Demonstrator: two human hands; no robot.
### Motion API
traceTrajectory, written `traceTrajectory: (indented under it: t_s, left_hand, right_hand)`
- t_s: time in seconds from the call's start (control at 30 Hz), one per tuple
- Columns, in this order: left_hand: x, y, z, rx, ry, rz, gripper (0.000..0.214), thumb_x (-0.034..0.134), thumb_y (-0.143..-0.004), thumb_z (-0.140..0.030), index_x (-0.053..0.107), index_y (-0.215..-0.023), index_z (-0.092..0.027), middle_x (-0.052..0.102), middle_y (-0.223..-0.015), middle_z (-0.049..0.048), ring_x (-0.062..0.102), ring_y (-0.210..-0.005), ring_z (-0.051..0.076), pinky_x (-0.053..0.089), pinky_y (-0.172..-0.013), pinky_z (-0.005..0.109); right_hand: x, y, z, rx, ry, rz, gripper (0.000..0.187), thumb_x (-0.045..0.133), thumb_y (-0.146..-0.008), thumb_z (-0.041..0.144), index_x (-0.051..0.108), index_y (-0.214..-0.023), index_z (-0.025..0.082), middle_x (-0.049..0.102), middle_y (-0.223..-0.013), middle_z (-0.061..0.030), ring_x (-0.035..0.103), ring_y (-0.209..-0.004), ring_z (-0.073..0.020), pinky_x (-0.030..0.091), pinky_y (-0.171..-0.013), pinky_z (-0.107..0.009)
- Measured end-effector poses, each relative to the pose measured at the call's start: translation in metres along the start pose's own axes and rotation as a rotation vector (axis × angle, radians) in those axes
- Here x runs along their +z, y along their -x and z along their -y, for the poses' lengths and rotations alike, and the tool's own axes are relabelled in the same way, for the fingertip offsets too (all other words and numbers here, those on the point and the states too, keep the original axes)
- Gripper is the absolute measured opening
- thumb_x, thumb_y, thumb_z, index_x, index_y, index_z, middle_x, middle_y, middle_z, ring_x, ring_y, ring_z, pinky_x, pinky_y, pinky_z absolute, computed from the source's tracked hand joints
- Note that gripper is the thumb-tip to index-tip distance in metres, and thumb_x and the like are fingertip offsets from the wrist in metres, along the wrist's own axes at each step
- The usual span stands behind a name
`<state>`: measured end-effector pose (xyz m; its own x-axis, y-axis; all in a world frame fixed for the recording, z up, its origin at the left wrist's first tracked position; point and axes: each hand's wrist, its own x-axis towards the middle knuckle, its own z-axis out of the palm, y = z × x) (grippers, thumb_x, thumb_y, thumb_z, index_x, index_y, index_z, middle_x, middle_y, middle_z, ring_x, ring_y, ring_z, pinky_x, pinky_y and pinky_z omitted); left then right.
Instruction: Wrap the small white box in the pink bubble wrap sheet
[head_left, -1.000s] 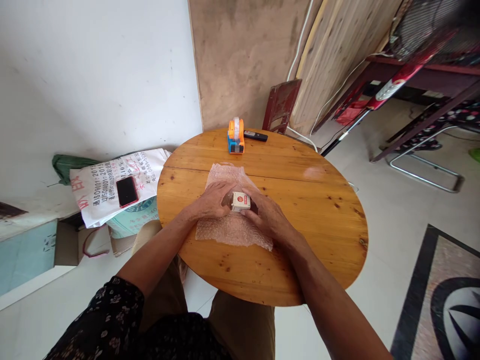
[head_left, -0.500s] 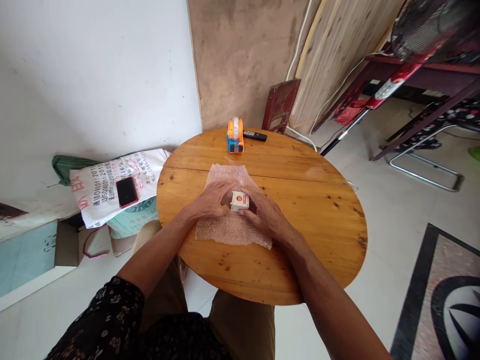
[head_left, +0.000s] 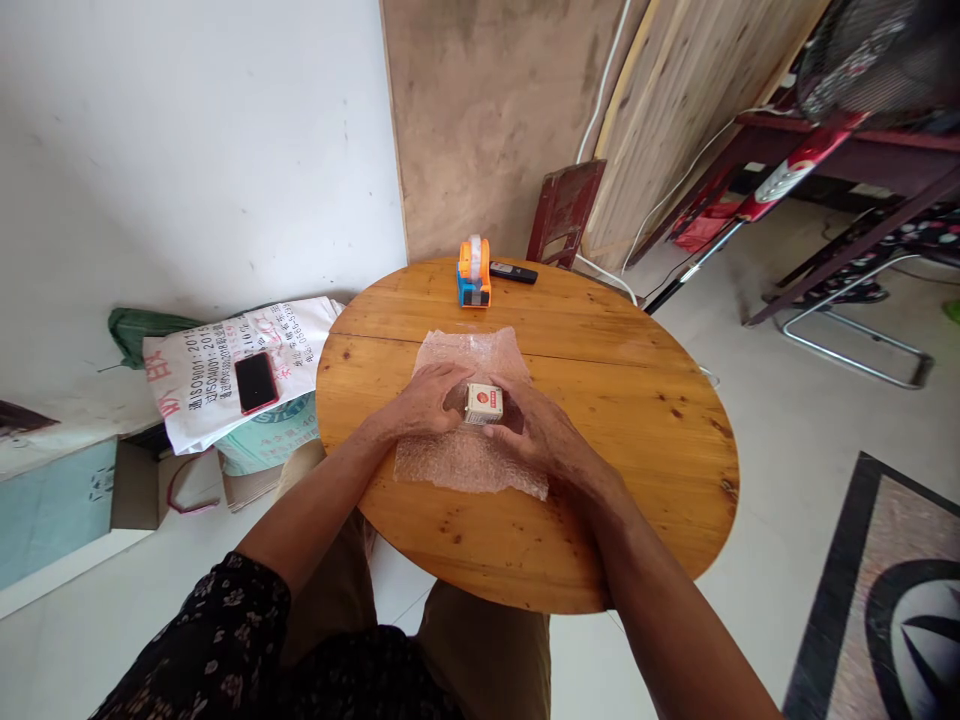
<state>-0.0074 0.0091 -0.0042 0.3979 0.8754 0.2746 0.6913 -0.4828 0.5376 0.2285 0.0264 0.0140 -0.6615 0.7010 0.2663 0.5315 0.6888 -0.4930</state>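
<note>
Here the left hand (head_left: 424, 400) and right hand (head_left: 544, 435) each close their grip on the small box (head_left: 483, 402) from either side; it rests on bubble wrap (head_left: 469, 465) mid-bench (head_left: 637, 420).

Table (head_left: 637, 430): varnished wood, glossy, smooth, dark knots and a plank seam showing. Bubble wrap (head_left: 465, 355): clear plastic, bumpy, slight sheen. Box (head_left: 483, 402): white card, smooth, matt, red printed label. Tape dispenser (head_left: 473, 273): orange and blue hard plastic, shiny. Remote (head_left: 513, 272): black plastic, semi-matt. Phone (head_left: 256, 382): glossy dark screen, red rim. Sack (head_left: 217, 365): white woven plastic, printed, creased. Sleeve (head_left: 217, 640): dark floral cloth, soft, matt. Floor (head_left: 787, 440): pale tiles, smooth, faint gloss. Wall (head_left: 187, 150): white paint, matt, scuffed.
</note>
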Motion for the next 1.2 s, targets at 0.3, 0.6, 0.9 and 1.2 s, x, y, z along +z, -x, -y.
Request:
traceTrajectory:
  t_s: [0.3,0.6,0.9,1.2]
  left_hand:
    - [0.003,-0.001,0.003,-0.017,-0.011,-0.001,0.081,0.059,-0.067,-0.023,0.04,-0.145,-0.014,0.052,-0.145,0.0178,0.047,-0.135,0.036,0.033,-0.116,0.059]
    - [0.004,0.0,0.006,0.008,0.001,-0.013,0.083,0.059,-0.067,-0.021,0.038,-0.146,-0.013,0.051,-0.146,0.0192,0.047,-0.136,0.036,0.034,-0.116,0.058]
    - [0.004,-0.001,0.005,-0.013,-0.003,0.009,0.086,0.059,-0.065,-0.024,0.035,-0.147,-0.009,0.049,-0.146,0.0219,0.046,-0.136,0.037,0.033,-0.117,0.056]
    - [0.004,0.0,0.005,0.004,-0.033,0.007,0.081,0.056,-0.068,-0.024,0.037,-0.145,-0.009,0.051,-0.145,0.0215,0.048,-0.135,0.035,0.034,-0.117,0.057]
  right_hand:
    - [0.018,-0.003,-0.006,-0.02,0.047,-0.091,0.052,0.059,-0.088,0.031,0.053,-0.139,0.021,0.066,-0.131,-0.0131,0.063,-0.116,-0.0322,0.05,-0.098,-0.051]
    - [0.018,-0.006,-0.007,-0.009,0.046,-0.09,0.057,0.057,-0.088,0.028,0.048,-0.144,0.02,0.062,-0.138,-0.0138,0.06,-0.124,-0.0323,0.049,-0.101,-0.052]
    - [0.02,-0.005,-0.007,-0.028,0.086,-0.106,0.055,0.058,-0.09,0.029,0.048,-0.143,0.02,0.064,-0.135,-0.0141,0.061,-0.122,-0.0325,0.049,-0.099,-0.051]
    - [0.021,-0.006,-0.011,-0.048,0.098,-0.097,0.058,0.058,-0.09,0.029,0.046,-0.145,0.019,0.062,-0.137,-0.0146,0.061,-0.122,-0.0327,0.05,-0.1,-0.051]
